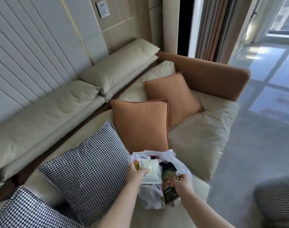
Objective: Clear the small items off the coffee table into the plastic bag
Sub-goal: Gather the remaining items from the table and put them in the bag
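Plastic bag (181,163); green packet (169,186) label unreadable.

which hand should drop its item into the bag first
Probably the left. The left hand holds the white packet right over the plastic bag mouth, so it could likely just let go. The right hand grips the green packet lower, along the bag's side.
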`<state>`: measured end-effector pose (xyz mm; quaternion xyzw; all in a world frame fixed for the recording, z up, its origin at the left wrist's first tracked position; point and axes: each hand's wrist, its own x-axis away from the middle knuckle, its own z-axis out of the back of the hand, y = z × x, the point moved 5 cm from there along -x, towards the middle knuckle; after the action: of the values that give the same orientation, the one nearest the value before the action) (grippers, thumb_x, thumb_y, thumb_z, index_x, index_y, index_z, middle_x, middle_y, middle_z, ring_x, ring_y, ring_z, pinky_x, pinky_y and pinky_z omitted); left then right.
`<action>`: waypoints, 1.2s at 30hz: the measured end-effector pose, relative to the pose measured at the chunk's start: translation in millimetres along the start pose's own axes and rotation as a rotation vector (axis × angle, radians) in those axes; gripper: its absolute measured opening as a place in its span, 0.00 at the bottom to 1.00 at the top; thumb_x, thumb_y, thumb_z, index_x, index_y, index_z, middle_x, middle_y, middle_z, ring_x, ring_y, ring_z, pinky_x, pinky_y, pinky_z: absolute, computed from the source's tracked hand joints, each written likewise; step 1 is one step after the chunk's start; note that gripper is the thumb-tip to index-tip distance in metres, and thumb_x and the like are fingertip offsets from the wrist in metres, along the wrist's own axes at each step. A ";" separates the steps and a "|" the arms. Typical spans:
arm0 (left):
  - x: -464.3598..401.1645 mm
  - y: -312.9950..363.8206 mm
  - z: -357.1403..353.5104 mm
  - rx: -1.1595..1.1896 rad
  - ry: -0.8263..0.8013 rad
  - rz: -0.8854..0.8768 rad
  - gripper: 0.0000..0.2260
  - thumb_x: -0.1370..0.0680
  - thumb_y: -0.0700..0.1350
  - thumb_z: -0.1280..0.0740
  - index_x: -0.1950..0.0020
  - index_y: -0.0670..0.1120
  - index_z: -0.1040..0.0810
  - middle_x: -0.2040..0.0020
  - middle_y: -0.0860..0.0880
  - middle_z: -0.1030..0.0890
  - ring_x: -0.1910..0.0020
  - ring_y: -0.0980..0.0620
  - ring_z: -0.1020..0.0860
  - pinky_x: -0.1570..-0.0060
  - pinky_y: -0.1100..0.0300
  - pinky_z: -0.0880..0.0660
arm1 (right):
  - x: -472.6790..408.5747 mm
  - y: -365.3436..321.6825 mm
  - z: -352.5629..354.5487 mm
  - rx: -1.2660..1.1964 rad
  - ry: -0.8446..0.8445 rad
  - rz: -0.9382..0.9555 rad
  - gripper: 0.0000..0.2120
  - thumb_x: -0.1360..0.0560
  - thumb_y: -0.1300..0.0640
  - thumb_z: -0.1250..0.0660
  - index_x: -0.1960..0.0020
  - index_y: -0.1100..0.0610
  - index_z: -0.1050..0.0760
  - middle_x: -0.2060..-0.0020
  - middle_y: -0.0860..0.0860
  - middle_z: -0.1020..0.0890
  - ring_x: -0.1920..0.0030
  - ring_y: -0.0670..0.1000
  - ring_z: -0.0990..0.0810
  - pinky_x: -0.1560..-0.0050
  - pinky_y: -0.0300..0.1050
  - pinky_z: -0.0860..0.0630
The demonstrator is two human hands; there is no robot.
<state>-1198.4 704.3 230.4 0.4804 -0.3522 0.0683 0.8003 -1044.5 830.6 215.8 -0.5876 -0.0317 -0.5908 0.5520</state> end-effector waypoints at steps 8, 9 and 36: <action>-60.8 -11.3 -30.1 -0.138 -0.021 0.119 0.30 0.29 0.39 0.30 0.29 0.46 0.38 0.44 0.47 0.27 0.49 0.48 0.26 0.53 0.57 0.29 | -45.9 14.2 -23.5 -0.021 0.062 -0.130 0.05 0.26 0.63 0.38 0.50 0.58 0.28 0.58 0.57 0.20 0.53 0.57 0.20 0.49 0.54 0.21; -67.6 -14.3 -33.9 -0.146 -0.028 0.129 0.31 0.28 0.39 0.30 0.28 0.46 0.38 0.46 0.48 0.27 0.50 0.49 0.27 0.53 0.57 0.29 | -49.1 16.1 -27.1 -0.038 0.075 -0.142 0.05 0.26 0.63 0.38 0.50 0.59 0.29 0.58 0.58 0.20 0.53 0.58 0.21 0.49 0.54 0.22; -37.7 -43.3 -17.5 -0.322 -0.307 0.145 0.28 0.25 0.40 0.31 0.27 0.44 0.36 0.42 0.46 0.22 0.59 0.52 0.20 0.61 0.62 0.26 | -22.4 10.2 -35.9 -0.035 0.194 0.001 0.13 0.28 0.64 0.33 0.44 0.59 0.27 0.59 0.50 0.23 0.57 0.52 0.23 0.54 0.46 0.27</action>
<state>-1198.3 704.3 170.3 0.3248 -0.5100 -0.0054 0.7965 -1067.9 815.8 182.2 -0.5371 0.0322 -0.6452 0.5424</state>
